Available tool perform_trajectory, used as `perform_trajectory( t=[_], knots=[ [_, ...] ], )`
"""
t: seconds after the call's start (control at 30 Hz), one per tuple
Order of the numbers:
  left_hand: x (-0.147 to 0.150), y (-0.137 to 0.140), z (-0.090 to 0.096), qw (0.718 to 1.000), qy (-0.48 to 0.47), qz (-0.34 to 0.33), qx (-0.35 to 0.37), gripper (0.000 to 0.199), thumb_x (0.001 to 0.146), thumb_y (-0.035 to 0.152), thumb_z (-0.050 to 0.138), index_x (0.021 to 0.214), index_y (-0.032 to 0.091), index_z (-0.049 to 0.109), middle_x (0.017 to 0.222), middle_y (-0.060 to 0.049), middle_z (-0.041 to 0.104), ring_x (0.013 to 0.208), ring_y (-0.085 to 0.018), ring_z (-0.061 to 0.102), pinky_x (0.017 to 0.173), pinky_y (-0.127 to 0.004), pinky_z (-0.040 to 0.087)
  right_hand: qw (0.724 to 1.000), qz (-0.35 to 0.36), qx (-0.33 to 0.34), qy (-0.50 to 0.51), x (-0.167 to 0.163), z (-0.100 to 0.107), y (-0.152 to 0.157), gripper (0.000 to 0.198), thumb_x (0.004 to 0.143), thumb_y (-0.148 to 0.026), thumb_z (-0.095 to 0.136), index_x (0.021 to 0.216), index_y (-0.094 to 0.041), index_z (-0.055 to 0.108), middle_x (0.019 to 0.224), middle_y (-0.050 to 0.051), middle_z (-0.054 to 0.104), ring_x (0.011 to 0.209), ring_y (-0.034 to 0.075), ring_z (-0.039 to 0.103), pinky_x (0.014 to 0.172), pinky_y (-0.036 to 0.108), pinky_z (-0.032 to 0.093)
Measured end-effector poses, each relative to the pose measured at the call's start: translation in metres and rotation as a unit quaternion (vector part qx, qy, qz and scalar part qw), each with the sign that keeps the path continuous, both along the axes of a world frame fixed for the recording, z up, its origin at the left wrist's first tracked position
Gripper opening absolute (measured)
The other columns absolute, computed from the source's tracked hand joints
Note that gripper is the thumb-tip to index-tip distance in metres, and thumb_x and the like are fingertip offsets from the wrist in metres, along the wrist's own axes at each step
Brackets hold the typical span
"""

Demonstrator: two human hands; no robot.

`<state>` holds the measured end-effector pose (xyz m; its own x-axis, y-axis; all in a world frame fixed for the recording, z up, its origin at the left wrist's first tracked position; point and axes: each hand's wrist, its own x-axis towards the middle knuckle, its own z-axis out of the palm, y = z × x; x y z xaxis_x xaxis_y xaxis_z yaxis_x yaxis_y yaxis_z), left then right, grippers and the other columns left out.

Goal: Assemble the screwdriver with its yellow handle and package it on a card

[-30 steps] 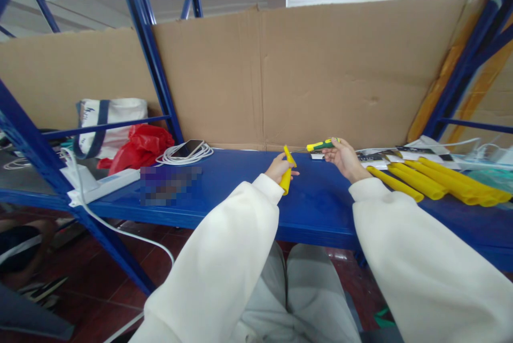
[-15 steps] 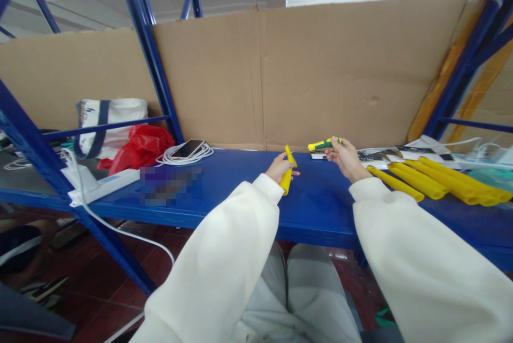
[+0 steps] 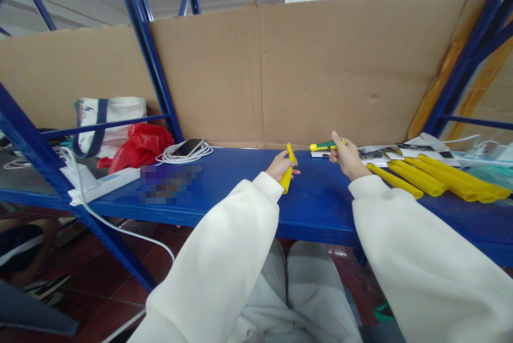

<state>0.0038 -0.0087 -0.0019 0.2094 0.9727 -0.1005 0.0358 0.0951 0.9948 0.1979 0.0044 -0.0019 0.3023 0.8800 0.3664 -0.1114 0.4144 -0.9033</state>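
Screwdriver levelled at a yellow tube
The left hand point(image 3: 278, 166) grips an upright, slightly tilted yellow tube point(image 3: 286, 181) over the blue shelf point(image 3: 316, 212); the right hand point(image 3: 348, 160) is closed around a green-and-yellow screwdriver point(image 3: 321, 146), its shaft reaching the tube, contact unclear. More yellow tubes point(image 3: 447, 177) lie to the right.

The blue shelf point(image 3: 224, 166) looks like glossy metal, with matt cardboard point(image 3: 320, 76) behind it and a smooth plastic screwdriver handle point(image 3: 320, 146) above it

2 loose cream sleeves point(image 3: 224, 241), grey trousers point(image 3: 320, 284).
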Motion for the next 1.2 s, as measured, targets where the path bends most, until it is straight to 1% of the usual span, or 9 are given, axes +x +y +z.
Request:
perform_trajectory(
  t=[0.13, 0.23, 0.37, 0.5, 0.7, 0.83, 0.97, 1.07, 1.2],
  knots=[
    [-0.001, 0.001, -0.001, 1.000, 0.002, 0.000, 0.003, 0.075, 0.085, 0.001, 0.050, 0.154, 0.023, 0.034, 0.126, -0.014, 0.065, 0.059, -0.010, 0.064, 0.040, -0.017, 0.040, 1.000, 0.021, -0.004, 0.008, -0.002, 0.002, -0.005, 0.048, 0.074, -0.067, 0.075, 0.079, -0.023, 0.057, 0.041, -0.011, 0.036, 0.034, 0.006, 0.033, 0.031, 0.017, 0.031],
    [-0.001, 0.003, -0.001, 1.000, 0.006, -0.002, 0.005, 0.076, 0.083, 0.002, 0.051, 0.154, 0.023, 0.034, 0.127, -0.014, 0.065, 0.063, -0.011, 0.067, 0.041, -0.017, 0.041, 0.999, 0.049, -0.003, 0.011, -0.001, 0.004, -0.006, 0.047, 0.076, -0.068, 0.073, 0.083, -0.022, 0.061, 0.045, -0.010, 0.040, 0.036, 0.008, 0.039, 0.033, 0.018, 0.033],
    [-0.001, 0.003, -0.001, 1.000, 0.009, 0.002, -0.001, 0.078, 0.083, 0.002, 0.052, 0.155, 0.023, 0.032, 0.127, -0.014, 0.064, 0.062, -0.011, 0.066, 0.041, -0.017, 0.041, 0.996, 0.080, -0.028, 0.036, -0.001, 0.009, -0.007, 0.043, 0.082, -0.064, 0.069, 0.079, -0.022, 0.057, 0.053, -0.004, 0.053, 0.042, 0.010, 0.049, 0.039, 0.020, 0.040],
    [-0.002, 0.002, 0.000, 1.000, 0.000, 0.004, -0.001, 0.075, 0.086, 0.001, 0.048, 0.156, 0.021, 0.031, 0.126, -0.014, 0.064, 0.055, -0.008, 0.062, 0.040, -0.017, 0.040, 0.992, 0.104, -0.057, 0.041, -0.001, 0.010, -0.007, 0.045, 0.088, -0.062, 0.062, 0.072, -0.022, 0.049, 0.057, -0.001, 0.059, 0.043, 0.010, 0.049, 0.041, 0.022, 0.043],
    [-0.001, 0.005, -0.003, 1.000, -0.007, 0.007, -0.007, 0.076, 0.086, 0.004, 0.054, 0.155, 0.025, 0.032, 0.121, -0.012, 0.066, 0.057, -0.008, 0.063, 0.041, -0.016, 0.039, 0.997, 0.068, -0.028, 0.034, 0.002, 0.006, -0.001, 0.045, 0.081, -0.061, 0.071, 0.073, -0.024, 0.047, 0.047, -0.007, 0.045, 0.037, 0.009, 0.037, 0.034, 0.020, 0.030],
    [-0.001, 0.006, -0.004, 1.000, -0.003, 0.007, -0.001, 0.078, 0.083, 0.003, 0.053, 0.155, 0.025, 0.032, 0.122, -0.012, 0.066, 0.059, -0.010, 0.064, 0.039, -0.016, 0.040, 0.998, 0.044, -0.018, 0.039, 0.004, 0.003, 0.003, 0.042, 0.080, -0.055, 0.074, 0.073, -0.024, 0.046, 0.046, -0.008, 0.044, 0.037, 0.008, 0.038, 0.034, 0.020, 0.030],
    [-0.001, 0.003, -0.003, 1.000, -0.002, 0.010, -0.004, 0.078, 0.082, 0.002, 0.052, 0.154, 0.024, 0.032, 0.122, -0.012, 0.066, 0.057, -0.009, 0.063, 0.039, -0.016, 0.040, 0.999, 0.032, -0.015, 0.023, 0.003, 0.002, 0.001, 0.044, 0.078, -0.057, 0.075, 0.074, -0.024, 0.047, 0.045, -0.009, 0.041, 0.037, 0.008, 0.037, 0.034, 0.018, 0.030],
    [-0.001, 0.001, -0.002, 1.000, 0.000, 0.007, -0.006, 0.076, 0.083, 0.002, 0.050, 0.154, 0.023, 0.033, 0.125, -0.013, 0.065, 0.054, -0.008, 0.062, 0.038, -0.017, 0.039, 0.999, 0.038, 0.001, 0.036, 0.001, 0.004, -0.003, 0.042, 0.079, -0.057, 0.076, 0.076, -0.024, 0.050, 0.048, -0.009, 0.044, 0.039, 0.007, 0.039, 0.035, 0.017, 0.031],
    [-0.001, 0.000, 0.000, 1.000, -0.001, 0.004, -0.003, 0.076, 0.082, 0.002, 0.051, 0.153, 0.023, 0.034, 0.126, -0.014, 0.065, 0.055, -0.009, 0.062, 0.038, -0.017, 0.039, 0.994, 0.074, 0.001, 0.083, -0.002, 0.008, -0.007, 0.037, 0.082, -0.041, 0.079, 0.074, -0.023, 0.048, 0.054, -0.008, 0.051, 0.042, 0.006, 0.042, 0.039, 0.016, 0.037]
  ],
)
